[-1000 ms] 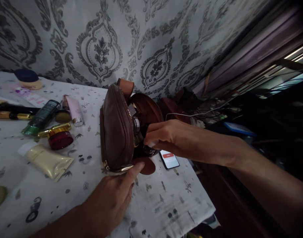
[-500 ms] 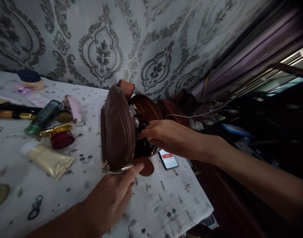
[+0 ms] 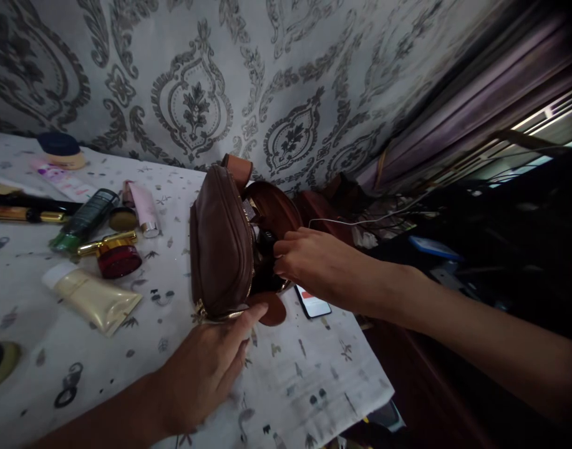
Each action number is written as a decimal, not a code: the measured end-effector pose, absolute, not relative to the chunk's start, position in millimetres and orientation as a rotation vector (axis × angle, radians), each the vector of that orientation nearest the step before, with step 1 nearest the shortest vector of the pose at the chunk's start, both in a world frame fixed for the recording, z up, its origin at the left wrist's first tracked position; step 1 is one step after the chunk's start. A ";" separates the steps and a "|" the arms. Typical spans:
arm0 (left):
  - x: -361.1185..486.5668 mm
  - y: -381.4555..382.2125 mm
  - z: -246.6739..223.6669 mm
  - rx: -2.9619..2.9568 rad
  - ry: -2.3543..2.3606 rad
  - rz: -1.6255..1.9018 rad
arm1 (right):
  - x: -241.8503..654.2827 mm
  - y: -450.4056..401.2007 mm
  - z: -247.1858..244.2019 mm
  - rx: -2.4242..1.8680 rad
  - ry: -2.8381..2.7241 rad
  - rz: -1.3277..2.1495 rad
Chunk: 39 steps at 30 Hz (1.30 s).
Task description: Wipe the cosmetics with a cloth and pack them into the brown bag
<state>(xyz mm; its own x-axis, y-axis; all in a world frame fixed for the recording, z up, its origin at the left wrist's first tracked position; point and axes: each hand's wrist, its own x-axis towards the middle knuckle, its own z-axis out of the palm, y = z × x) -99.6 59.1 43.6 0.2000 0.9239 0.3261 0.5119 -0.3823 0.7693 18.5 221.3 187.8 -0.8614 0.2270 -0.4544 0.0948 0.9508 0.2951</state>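
- Where the white-covered desk (image 3: pixel 309 374) narrows toward its near corner, the brown bag (image 3: pixel 222 243) stands on top, unzipped.
- Right hand (image 3: pixel 309 262): fingers at the bag's opening (I cannot tell whether the grip is clenched on anything).
- Left hand (image 3: pixel 204 368): fingertip on the bag's round brown flap (image 3: pixel 274 312); pinching or just pressing, unclear.
- Lit phone (image 3: pixel 315 305), right of the bag.
- Cream tube (image 3: pixel 96 299), left of it.

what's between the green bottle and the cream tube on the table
In the head view, a gold stick and a red jar lie between the green bottle and the cream tube.
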 end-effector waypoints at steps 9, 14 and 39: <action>-103.1 59.3 44.4 1.981 1.322 1.023 | -4.6 217.0 197.8 0.452 2.463 0.414; -103.8 60.4 44.5 1.954 1.307 1.033 | -10.5 221.0 203.8 0.383 2.538 0.142; -101.1 58.2 39.0 1.917 1.315 1.039 | 29.0 196.3 176.1 -0.004 2.550 0.358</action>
<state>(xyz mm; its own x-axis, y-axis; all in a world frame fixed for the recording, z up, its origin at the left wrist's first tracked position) -101.1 58.2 39.0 0.2082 0.9395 0.2720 0.4822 -0.3406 0.8071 29.0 196.3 176.1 -0.8439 0.0718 -0.5317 -0.0774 0.9643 0.2531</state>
